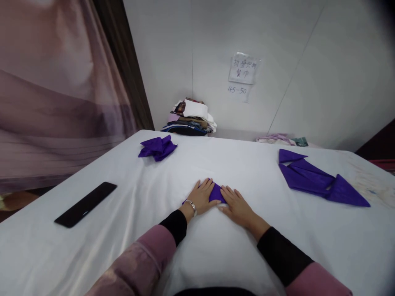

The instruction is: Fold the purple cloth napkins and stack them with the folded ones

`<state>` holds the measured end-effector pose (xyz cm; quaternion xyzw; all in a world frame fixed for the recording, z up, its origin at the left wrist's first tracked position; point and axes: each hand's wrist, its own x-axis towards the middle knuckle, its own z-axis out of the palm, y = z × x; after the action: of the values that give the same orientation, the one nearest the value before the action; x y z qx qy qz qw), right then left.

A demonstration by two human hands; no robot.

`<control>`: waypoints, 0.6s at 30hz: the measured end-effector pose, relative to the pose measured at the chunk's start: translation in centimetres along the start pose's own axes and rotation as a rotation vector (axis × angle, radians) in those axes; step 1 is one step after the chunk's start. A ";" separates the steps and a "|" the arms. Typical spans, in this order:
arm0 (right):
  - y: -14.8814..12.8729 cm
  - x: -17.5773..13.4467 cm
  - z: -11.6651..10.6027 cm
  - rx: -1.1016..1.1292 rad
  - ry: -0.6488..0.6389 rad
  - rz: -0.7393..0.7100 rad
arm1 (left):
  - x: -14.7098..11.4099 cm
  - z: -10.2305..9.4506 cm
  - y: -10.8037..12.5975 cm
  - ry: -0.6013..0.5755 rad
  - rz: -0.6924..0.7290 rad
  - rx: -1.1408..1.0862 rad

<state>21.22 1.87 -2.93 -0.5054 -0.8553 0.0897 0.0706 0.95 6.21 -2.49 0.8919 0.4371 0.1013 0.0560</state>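
A folded purple napkin (217, 194) lies flat on the white-covered table (148, 238) in front of me, with much of it hidden under my hands. My left hand (202, 196), with a silver bracelet at the wrist, rests palm down on its left part, fingers stretched out. On its right end lies my right hand (237, 206), also flat with the fingers extended. The two hands are close together, and the purple cloth shows between them. Neither hand grips anything.
A crumpled purple napkin (158, 148) lies at the back left, and folded purple napkins (308, 176) lie at the right. A flat black slab (86, 204) is on the left side. Stacked clothes (191, 117) stand behind the table by the wall.
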 end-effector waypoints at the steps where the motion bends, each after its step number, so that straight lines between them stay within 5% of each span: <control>1: 0.1 -0.4 -0.1 0.005 -0.002 0.005 | 0.0 -0.1 0.1 -0.004 -0.003 -0.004; 13: 1.3 -4.7 -1.2 -0.016 -0.048 0.100 | 0.6 0.1 0.0 -0.059 -0.008 -0.023; 18: 2.0 -6.2 -2.0 -0.018 0.030 0.262 | 0.7 0.2 -0.1 -0.053 -0.002 -0.024</control>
<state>26.29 -2.47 -1.61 -0.6147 -0.7815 0.0828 0.0666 1.39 6.84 -2.59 0.8931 0.4353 0.0827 0.0782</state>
